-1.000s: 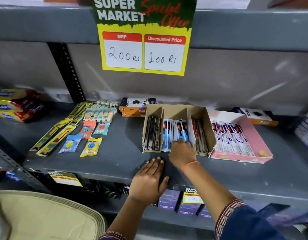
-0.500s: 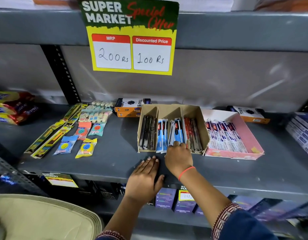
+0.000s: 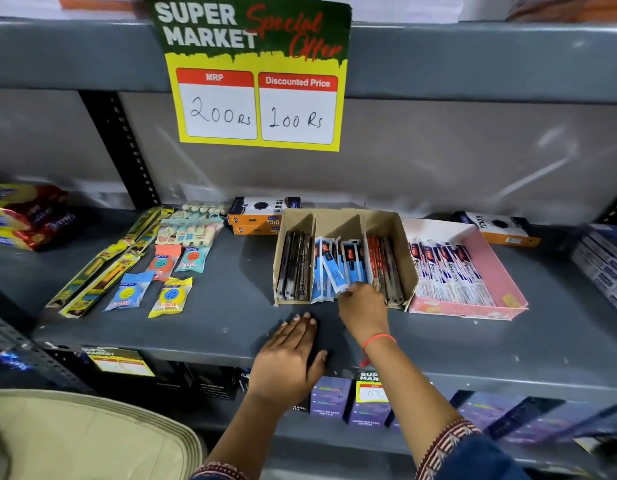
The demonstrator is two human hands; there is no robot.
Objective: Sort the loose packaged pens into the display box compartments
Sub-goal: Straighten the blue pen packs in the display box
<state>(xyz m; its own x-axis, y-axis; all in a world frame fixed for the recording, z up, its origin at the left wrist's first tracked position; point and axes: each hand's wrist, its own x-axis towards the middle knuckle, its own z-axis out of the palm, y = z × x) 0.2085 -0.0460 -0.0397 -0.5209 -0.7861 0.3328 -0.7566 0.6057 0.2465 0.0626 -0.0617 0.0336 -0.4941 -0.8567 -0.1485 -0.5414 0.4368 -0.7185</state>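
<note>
A brown cardboard display box (image 3: 402, 237) with three compartments stands on the grey shelf (image 3: 230, 313). Black packaged pens (image 3: 295, 268) fill its left compartment, blue packaged pens (image 3: 334, 268) the middle, and red packaged pens (image 3: 383, 268) the right. My right hand (image 3: 364, 308) is at the front of the middle compartment, fingertips pinching the near ends of the blue packs, one of which leans askew. My left hand (image 3: 289, 362) lies flat on the shelf in front of the box, fingers spread, holding nothing.
A pink open box (image 3: 501, 271) of white-and-purple pen packs touches the display box's right side. Orange boxes (image 3: 262, 216) sit behind it. Erasers, sharpeners and yellow pencil packs (image 3: 102, 271) lie to the left. A price sign (image 3: 258, 74) hangs above.
My right hand has stayed at the blue packs and shifted them slightly, leaving one pack tilted. My left hand keeps resting on the shelf. The camera view has drifted a little.
</note>
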